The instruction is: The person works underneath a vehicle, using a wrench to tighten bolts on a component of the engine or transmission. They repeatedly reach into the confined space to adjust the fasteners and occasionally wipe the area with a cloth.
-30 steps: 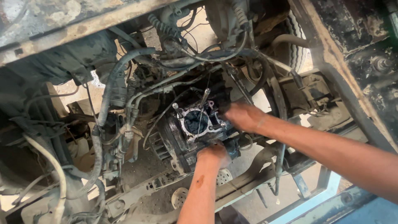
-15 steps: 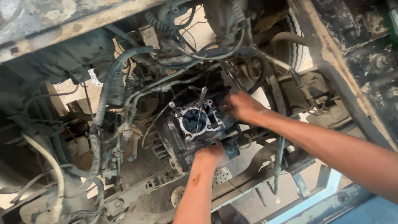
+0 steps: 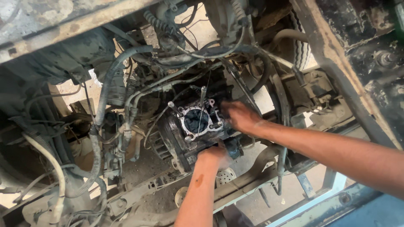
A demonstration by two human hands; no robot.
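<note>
At the bottom centre of the frame the left hand (image 3: 213, 154) comes up from below, pressed against the lower edge of the engine block (image 3: 198, 126); its fingers curl around the greasy metal there, though how firmly I cannot tell. From the right edge the right hand (image 3: 239, 117) reaches in, fingers spread loosely and resting on the block's right side, just beside the round bore (image 3: 196, 120) (dark inside, ringed by a pale gasket face). Thin studs (image 3: 203, 95) stand up around that opening. Beyond, in the upper left, a ribbed hose (image 3: 110, 80) curves down among dusty cables. A tyre (image 3: 301, 49) shows at the upper right.
</note>
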